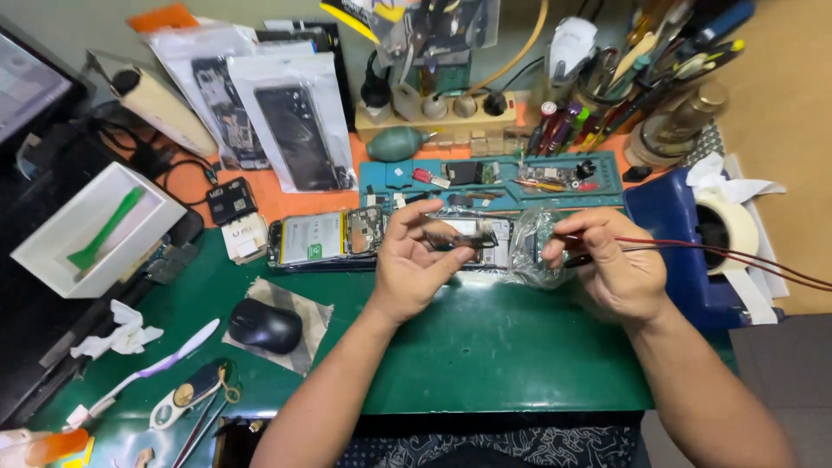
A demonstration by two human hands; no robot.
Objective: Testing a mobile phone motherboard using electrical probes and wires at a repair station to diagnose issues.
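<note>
My left hand (414,264) pinches a small dark phone part (459,236) between thumb and fingers, held above the green mat. My right hand (607,260) grips thin probe tips whose red and black wires (719,251) trail off to the right. The probe tips point toward the part. Just behind my hands lies an opened phone (321,238) with its battery and boards exposed, and a crumpled clear plastic bag (533,251) sits between my hands.
A black mouse (264,326) lies at lower left, near a toothbrush (160,366) and tweezers. A white tray (91,227) with a green pry tool stands at left. A teal repair mat (494,178), bagged phone parts (295,121), tool holders (650,69) and a blue box (672,225) line the back.
</note>
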